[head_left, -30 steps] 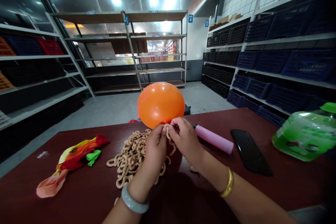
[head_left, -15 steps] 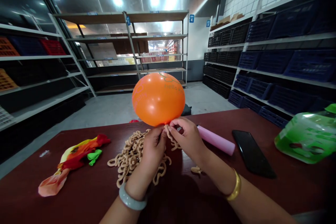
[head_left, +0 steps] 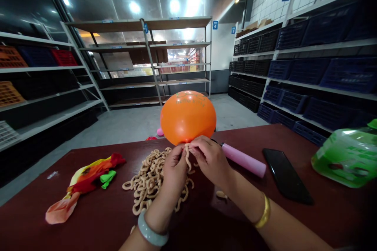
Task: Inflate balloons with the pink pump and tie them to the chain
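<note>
An inflated orange balloon (head_left: 188, 117) with printed lettering stands above the table's far edge, its neck down between my hands. A short, curly beige cord (head_left: 187, 159) hangs at the neck. My left hand (head_left: 176, 166) pinches the cord by the neck from the left, thumb against fingers. From the right, my right hand (head_left: 208, 159) pinches at the same spot with its fingertips. The fingers partly hide the neck, so I cannot tell whether the cord is knotted. Just left of and behind my left hand lies a loose pile of beige cords (head_left: 149, 178).
Flat balloons (head_left: 91, 174) and a small green balloon (head_left: 107, 179) lie at left on the dark red table (head_left: 97, 219). At right are a pink cylinder (head_left: 244, 160), a black phone (head_left: 287, 176) and a green liquid bottle (head_left: 343, 157). Shelves (head_left: 182, 82) with crates (head_left: 306, 100) stand around.
The balloon has shifted right and slightly down and has turned, so its lettering faces me more. My hands stay at its neck, with the cord now hanging straighter between them.
</note>
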`<state>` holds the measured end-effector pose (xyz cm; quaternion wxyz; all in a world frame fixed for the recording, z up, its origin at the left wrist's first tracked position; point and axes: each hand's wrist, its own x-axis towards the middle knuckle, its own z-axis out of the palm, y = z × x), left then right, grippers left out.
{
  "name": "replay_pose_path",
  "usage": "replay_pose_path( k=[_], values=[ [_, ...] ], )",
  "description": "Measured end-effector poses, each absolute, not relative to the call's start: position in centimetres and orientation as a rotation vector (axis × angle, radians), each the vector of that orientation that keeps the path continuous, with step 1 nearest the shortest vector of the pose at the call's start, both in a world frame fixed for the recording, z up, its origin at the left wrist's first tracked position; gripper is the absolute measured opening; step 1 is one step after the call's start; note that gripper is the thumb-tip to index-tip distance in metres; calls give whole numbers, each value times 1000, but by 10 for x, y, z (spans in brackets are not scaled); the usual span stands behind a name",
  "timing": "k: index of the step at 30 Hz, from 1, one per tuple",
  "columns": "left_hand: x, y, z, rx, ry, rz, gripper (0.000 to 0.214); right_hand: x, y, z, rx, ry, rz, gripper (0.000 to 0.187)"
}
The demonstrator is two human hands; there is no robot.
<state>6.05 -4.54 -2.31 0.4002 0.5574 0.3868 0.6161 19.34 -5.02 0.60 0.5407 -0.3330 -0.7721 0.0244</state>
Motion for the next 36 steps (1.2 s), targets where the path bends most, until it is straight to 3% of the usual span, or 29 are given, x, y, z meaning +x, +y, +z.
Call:
replay_pose_path(
  k=[6, 23, 30, 36],
  values=[
    [62, -52, -20, 1544, 1023, 1596, 20, 200, -50, 7, -832, -1688, 253, 12],
    [58, -49, -21, 1708, 1025, 1630, 21, 204, -46, 8, -760, -1799, 264, 15],
    [50, -49, -22, 1943, 1076, 1670, 16, 198, -47, 7, -772, -1582, 858, 13],
    [51, -47, -27, 1995, 989, 1704, 15, 202, -49, 11, -713, -1599, 971, 13]
  ],
)
